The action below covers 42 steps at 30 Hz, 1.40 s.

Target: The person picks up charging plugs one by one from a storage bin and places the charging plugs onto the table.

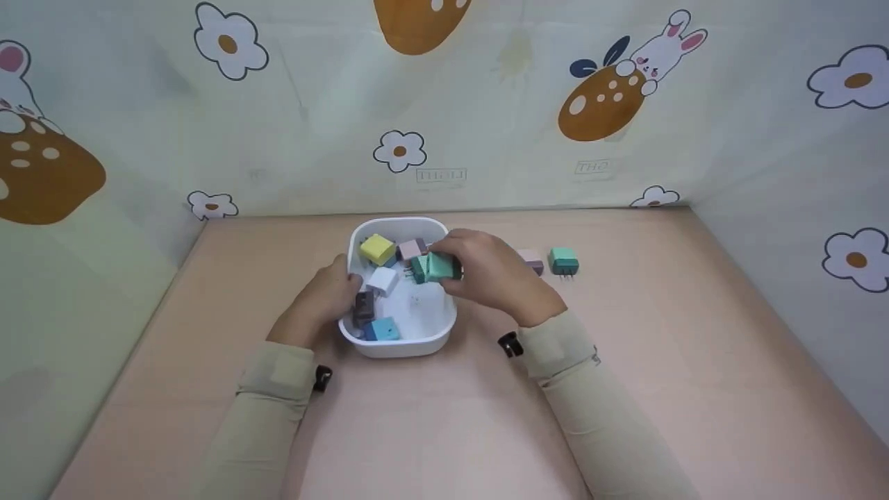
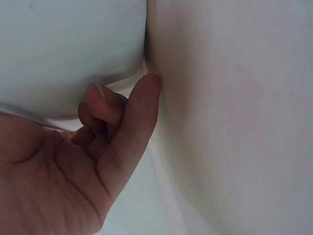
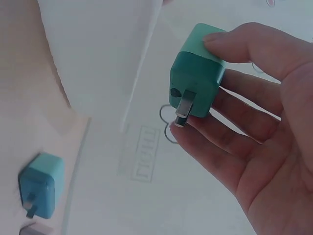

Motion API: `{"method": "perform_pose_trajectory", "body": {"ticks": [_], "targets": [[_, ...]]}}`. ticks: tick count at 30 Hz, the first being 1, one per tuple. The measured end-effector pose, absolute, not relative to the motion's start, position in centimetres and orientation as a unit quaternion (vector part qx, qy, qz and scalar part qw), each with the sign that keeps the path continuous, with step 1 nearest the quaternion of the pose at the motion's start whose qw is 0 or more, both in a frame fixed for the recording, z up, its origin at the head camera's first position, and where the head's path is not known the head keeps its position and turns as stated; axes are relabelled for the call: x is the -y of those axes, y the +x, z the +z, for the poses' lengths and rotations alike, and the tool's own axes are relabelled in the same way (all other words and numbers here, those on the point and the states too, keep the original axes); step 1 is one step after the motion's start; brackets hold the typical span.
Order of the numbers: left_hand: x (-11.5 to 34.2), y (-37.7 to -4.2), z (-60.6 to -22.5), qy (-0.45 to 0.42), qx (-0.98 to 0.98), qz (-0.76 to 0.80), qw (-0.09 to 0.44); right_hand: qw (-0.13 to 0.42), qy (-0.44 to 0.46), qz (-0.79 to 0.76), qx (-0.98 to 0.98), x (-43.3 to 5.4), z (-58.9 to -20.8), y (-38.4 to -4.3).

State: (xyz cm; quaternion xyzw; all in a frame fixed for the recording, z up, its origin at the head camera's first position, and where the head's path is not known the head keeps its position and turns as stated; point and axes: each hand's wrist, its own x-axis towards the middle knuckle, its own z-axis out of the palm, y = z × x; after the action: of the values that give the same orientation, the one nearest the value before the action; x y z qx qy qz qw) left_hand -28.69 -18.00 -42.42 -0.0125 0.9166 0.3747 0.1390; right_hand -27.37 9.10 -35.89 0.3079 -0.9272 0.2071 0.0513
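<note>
While the right hand [image 1: 486,271] pinches it, the two-tone green, block-shaped plug [image 3: 195,73] sits at the fingertips, thumb on its pale half, fingers curled along the opposite side, metal prongs [image 3: 185,105] projecting free. Head view places it at the right side of the white, rounded plastic bin [image 1: 399,348]; exact height unclear. Left hand [image 1: 326,295] clamped on the bin's left wall. Inside: a yellow block [image 1: 377,248], white block [image 1: 382,280], light-blue block [image 1: 385,329], others. On the pinkish tabletop [image 1: 451,423], right: another green plug [image 1: 563,261], prongs toward the wearer.
</note>
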Motion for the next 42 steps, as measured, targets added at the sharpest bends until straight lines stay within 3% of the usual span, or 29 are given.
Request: {"method": "perform_pose_trajectory", "body": {"ticks": [17, 26, 42], "targets": [[18.0, -28.7, -42.4, -0.018, -0.916, 0.374, 0.145, 0.062, 0.242, 0.267, 0.931, -13.1, -34.5, -28.5], [18.0, -28.7, -42.2, -0.016, -0.917, 0.370, 0.150, 0.042, 0.200, 0.290, 0.935, -15.0, -33.9, -28.7], [17.8, -28.5, -42.0, -0.020, -0.915, 0.374, 0.149, 0.068, 0.175, 0.343, 0.920, -19.6, -33.5, -29.7]]}}
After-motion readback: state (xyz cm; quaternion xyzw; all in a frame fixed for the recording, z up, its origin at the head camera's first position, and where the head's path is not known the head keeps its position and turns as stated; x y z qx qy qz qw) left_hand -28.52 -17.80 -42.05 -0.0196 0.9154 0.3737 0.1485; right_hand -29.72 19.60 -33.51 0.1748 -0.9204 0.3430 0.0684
